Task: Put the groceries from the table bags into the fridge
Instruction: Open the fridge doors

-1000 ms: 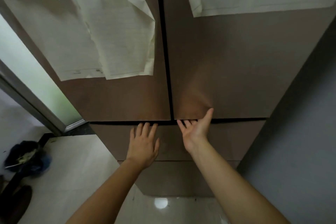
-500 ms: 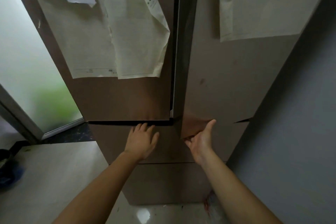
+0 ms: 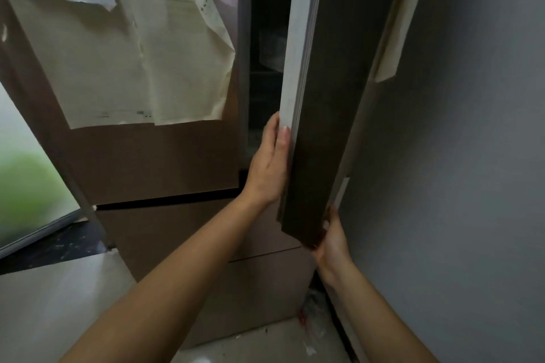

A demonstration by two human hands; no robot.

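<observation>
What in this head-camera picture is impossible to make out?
- Inside of the brown fridge: dark, mostly hidden by its half-open right door.
- Right hand: fingers hidden behind the door's bottom corner.
- Cream paper sheets: print too small and blurred.
- Groceries and bags: out of frame.

Papers (image 3: 141, 62) hang on the left door (image 3: 153, 162), left of the ajar right door (image 3: 330, 97) (wall (image 3: 472, 156) beyond).

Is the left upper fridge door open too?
No, the left upper door sits flush and shut; only the right upper door is swung out, with the left hand on its edge.
</observation>
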